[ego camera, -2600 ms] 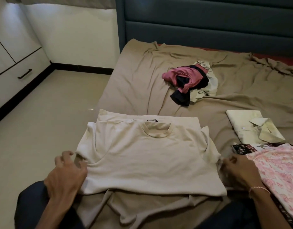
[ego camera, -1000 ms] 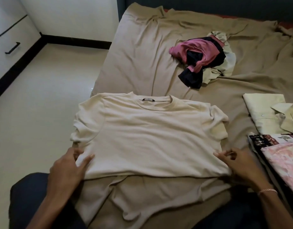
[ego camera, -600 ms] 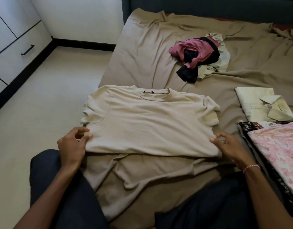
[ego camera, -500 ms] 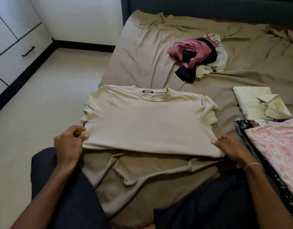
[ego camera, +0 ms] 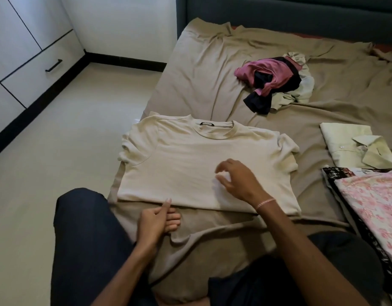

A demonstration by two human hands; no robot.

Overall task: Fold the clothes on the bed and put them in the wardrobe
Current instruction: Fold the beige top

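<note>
- The cream T-shirt (ego camera: 201, 164) lies flat and front up on the bed sheet (ego camera: 208, 69), at the near left part of the bed. Its collar points toward the headboard (ego camera: 279, 14).
- A small black neck label (ego camera: 205, 123) sits inside the collar; any writing on it is too small to read.
- The black-and-white printed cloth (ego camera: 336, 173) at the right carries pale marks that may be lettering, but they are not legible. It lies under a folded pink floral garment (ego camera: 376, 202).
- The right hand (ego camera: 237, 180) is over the lower right of the T-shirt, its fingers spread and bent, gripping nothing. A thin bracelet (ego camera: 265, 202) is on that wrist.
- The left hand (ego camera: 156, 219) rests on the sheet just below the hem, its fingers loosely curled and its thumb tip touching the hem's edge. It holds nothing.
- The T-shirt's left sleeve comes right up to the bed's left edge, beside the bare floor (ego camera: 69, 140).
- Bare, creased sheet lies between the collar and the unfolded pile of pink and dark clothes (ego camera: 274, 80).
- A folded pale yellow collared shirt (ego camera: 356, 146) lies just beyond the T-shirt's right sleeve, apart from it.
- The white wardrobe (ego camera: 24, 51) stands across the floor at the left, with a black handle (ego camera: 53, 65) on its drawer.
</note>
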